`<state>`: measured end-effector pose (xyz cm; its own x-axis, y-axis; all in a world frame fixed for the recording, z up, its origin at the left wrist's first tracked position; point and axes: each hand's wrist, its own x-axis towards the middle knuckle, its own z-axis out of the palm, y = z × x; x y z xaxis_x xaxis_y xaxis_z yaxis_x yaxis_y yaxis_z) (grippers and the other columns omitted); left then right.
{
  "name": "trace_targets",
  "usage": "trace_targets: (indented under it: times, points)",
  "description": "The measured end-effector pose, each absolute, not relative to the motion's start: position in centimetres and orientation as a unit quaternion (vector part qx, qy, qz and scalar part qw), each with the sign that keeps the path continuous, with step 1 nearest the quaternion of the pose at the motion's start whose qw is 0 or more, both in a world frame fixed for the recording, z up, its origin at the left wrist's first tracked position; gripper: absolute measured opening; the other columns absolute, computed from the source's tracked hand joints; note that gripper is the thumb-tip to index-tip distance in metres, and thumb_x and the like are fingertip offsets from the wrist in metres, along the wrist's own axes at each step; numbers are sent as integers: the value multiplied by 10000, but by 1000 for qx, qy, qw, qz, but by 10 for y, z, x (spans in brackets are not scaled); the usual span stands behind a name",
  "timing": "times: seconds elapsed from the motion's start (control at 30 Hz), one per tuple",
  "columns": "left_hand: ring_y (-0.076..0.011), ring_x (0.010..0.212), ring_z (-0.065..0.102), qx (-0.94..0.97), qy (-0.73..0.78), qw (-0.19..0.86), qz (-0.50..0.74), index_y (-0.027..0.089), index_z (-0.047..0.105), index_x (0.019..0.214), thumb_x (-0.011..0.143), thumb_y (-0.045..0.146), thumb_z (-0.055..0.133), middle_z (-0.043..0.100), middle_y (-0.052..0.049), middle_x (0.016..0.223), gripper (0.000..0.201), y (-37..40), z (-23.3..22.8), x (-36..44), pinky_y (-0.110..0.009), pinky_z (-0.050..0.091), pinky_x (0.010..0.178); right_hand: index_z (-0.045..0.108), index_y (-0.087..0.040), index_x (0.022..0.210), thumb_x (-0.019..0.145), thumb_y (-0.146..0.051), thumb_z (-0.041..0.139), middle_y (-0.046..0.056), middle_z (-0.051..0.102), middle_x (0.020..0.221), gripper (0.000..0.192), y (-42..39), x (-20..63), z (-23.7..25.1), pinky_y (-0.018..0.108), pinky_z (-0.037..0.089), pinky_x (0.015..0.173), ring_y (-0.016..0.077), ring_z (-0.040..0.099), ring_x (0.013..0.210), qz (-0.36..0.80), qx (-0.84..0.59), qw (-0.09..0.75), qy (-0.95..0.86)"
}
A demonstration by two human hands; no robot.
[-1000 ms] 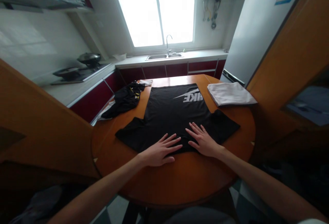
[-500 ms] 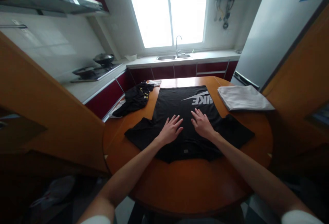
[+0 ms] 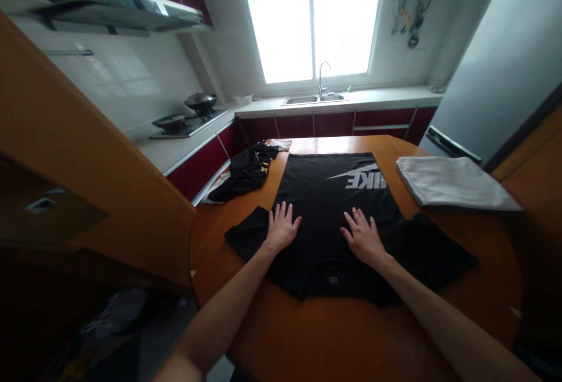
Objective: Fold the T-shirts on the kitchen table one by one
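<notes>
A black T-shirt with a white logo lies spread flat on the round wooden table, collar toward me and both sleeves out to the sides. My left hand rests palm down on the shirt near its left shoulder, fingers apart. My right hand lies flat on the shirt to the right of the collar, fingers spread too. Neither hand holds anything.
A crumpled black garment sits at the table's far left edge. A folded white cloth lies at the far right. Wooden panels flank the table. Beyond are a counter with a sink, a stove with pans and a fridge.
My hands slid up the shirt from its collar edge, then spread apart sideways, the left toward the left shoulder and the right outward. The camera view shifted left.
</notes>
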<state>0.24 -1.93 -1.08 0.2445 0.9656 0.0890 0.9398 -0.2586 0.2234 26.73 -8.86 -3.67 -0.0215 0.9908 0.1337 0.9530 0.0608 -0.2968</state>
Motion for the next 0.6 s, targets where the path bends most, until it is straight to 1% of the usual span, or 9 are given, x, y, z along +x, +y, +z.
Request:
trace_targets:
  times: [0.1, 0.2, 0.33, 0.47, 0.6]
  points:
    - [-386, 1548, 153, 782, 607, 63, 128, 186, 376, 1566, 1022, 546, 374, 246, -191, 1660, 652, -16, -19, -3, -671, 126, 1195, 408, -157, 1553, 1030, -425, 350, 169, 276, 1656, 591, -89, 267, -32, 584, 167, 1211, 302, 200, 1546, 71, -687, 167, -704]
    - [-388, 1548, 151, 784, 600, 52, 154, 232, 398, 1556, 1021, 565, 365, 268, -170, 1658, 632, -18, -22, -1, -691, 106, 1186, 381, -164, 1567, 1035, -412, 334, 156, 250, 1667, 589, -90, 266, -26, 582, 158, 1215, 292, 176, 1553, 71, -689, 183, -698]
    - [-405, 1537, 184, 780, 612, 59, 118, 227, 422, 1545, 1014, 568, 381, 295, -176, 1647, 633, -20, -21, 2, -704, 124, 1177, 417, -142, 1546, 1028, -409, 369, 179, 278, 1653, 585, -91, 267, -23, 585, 159, 1213, 304, 191, 1549, 81, -695, 167, -695]
    - [-386, 1544, 173, 780, 612, 42, 125, 206, 418, 1551, 1031, 528, 355, 280, -175, 1653, 614, -19, -14, 3, -689, 128, 1191, 408, -155, 1551, 1029, -391, 372, 153, 272, 1661, 574, -91, 268, -21, 560, 159, 1223, 280, 185, 1552, 73, -694, 191, -691]
    - [-375, 1543, 187, 793, 593, 41, 135, 197, 452, 1527, 1033, 476, 375, 302, -172, 1645, 572, -21, -9, 6, -686, 154, 1190, 444, -139, 1525, 1020, -378, 405, 173, 297, 1647, 560, -92, 270, -18, 563, 181, 1216, 292, 216, 1543, 90, -697, 186, -686]
